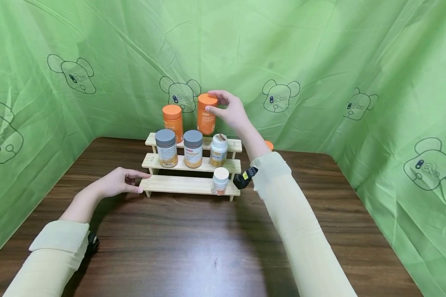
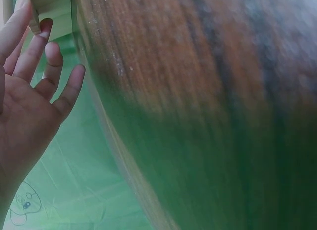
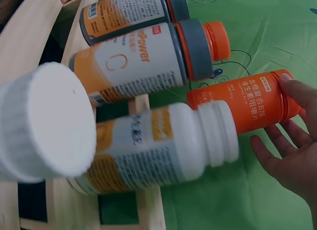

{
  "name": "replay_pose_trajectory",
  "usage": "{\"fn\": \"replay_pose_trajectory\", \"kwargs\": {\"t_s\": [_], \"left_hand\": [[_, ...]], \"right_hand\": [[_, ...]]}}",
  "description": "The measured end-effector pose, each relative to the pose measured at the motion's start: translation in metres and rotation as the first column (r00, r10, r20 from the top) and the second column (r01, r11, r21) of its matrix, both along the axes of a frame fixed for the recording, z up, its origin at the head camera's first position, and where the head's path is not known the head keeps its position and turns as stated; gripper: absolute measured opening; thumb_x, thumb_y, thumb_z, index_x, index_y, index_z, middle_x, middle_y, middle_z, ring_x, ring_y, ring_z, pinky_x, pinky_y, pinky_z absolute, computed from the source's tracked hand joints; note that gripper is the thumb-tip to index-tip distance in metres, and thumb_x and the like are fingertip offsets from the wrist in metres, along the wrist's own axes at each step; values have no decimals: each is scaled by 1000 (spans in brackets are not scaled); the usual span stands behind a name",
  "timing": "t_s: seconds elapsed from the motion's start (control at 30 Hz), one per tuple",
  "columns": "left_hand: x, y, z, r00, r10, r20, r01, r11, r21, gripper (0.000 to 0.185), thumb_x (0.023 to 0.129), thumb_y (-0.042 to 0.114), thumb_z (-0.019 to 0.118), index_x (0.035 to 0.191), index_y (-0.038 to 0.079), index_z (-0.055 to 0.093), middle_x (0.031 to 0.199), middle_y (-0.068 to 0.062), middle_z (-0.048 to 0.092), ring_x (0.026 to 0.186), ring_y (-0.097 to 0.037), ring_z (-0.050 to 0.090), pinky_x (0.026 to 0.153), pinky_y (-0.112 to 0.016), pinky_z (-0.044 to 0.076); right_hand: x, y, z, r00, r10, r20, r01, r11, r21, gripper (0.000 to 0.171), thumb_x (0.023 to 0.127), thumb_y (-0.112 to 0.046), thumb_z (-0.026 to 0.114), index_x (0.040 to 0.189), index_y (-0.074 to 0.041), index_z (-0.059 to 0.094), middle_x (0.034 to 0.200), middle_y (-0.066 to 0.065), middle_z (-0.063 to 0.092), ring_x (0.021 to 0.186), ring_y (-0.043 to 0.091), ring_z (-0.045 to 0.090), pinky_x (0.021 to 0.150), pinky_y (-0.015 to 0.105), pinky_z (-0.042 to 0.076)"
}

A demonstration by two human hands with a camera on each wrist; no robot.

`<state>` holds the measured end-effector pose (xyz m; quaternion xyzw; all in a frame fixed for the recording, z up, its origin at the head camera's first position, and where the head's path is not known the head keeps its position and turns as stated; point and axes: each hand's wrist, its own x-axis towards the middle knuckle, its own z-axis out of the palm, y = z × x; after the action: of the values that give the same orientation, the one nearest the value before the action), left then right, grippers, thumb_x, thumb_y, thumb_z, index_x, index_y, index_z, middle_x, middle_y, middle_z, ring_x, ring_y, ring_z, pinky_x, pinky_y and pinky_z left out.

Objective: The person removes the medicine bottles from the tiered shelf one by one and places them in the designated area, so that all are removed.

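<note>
A three-step wooden rack (image 1: 182, 185) stands at the back of a brown table (image 1: 193, 247). My right hand (image 1: 226, 109) pinches the cap of a tall orange bottle (image 1: 206, 117) at the top step; the right wrist view shows a fingertip on the bottle's (image 3: 237, 104) lid and the palm (image 3: 292, 146) beside it. I cannot tell if it stands or hangs just above the step. My left hand (image 1: 120, 181) lies flat on the table, straight fingers touching the rack's lowest step; in the left wrist view that hand (image 2: 29, 91) is spread, holding nothing.
A second orange bottle (image 1: 172, 121) stands on the top step. Two grey-lidded bottles (image 1: 166, 148) (image 1: 193, 149) and a white one (image 1: 219, 150) fill the middle step; another white bottle (image 1: 220, 180) is on the lowest. An orange lid (image 1: 269, 144) shows behind my right arm. Green sheeting surrounds the table.
</note>
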<state>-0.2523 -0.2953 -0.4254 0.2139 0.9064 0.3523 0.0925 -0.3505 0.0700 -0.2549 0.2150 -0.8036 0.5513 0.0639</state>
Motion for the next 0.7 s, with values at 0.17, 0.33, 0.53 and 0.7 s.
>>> {"fn": "replay_pose_trajectory", "kwargs": {"t_s": [0.17, 0.33, 0.53, 0.7], "left_hand": [[-1, 0, -1, 1000, 0, 12, 0, 1000, 6, 52, 74, 23, 80, 123, 13, 64, 92, -4, 70, 73, -8, 55, 65, -23, 45], [-2, -1, -2, 1000, -5, 13, 4, 1000, 8, 54, 74, 26, 80, 123, 13, 64, 91, -4, 69, 72, -7, 54, 64, -22, 44], [-2, -2, -4, 1000, -15, 4, 15, 1000, 12, 53, 75, 26, 80, 123, 13, 64, 100, -6, 70, 77, -5, 57, 68, -22, 46], [-2, -2, -3, 1000, -14, 5, 14, 1000, 8, 54, 74, 29, 80, 124, 13, 64, 94, -5, 70, 74, -5, 56, 66, -22, 45]], "right_hand": [[3, 12, 8, 1000, -31, -3, 31, 1000, -3, 50, 80, -20, 76, 126, -19, 58, 122, -3, 61, 110, 11, 54, 93, 30, 44], [9, 25, 17, 999, -41, -14, 41, 999, -26, 51, 80, -19, 77, 127, -19, 58, 123, -2, 61, 111, 12, 54, 94, 30, 43], [15, 41, 30, 998, -53, -25, 52, 998, -46, 50, 78, -19, 78, 125, -19, 60, 122, -2, 62, 111, 11, 54, 96, 31, 42], [22, 54, 39, 997, -74, -25, 73, 996, -55, 46, 77, -18, 79, 121, -18, 63, 119, 0, 63, 112, 11, 54, 96, 33, 43]]}}
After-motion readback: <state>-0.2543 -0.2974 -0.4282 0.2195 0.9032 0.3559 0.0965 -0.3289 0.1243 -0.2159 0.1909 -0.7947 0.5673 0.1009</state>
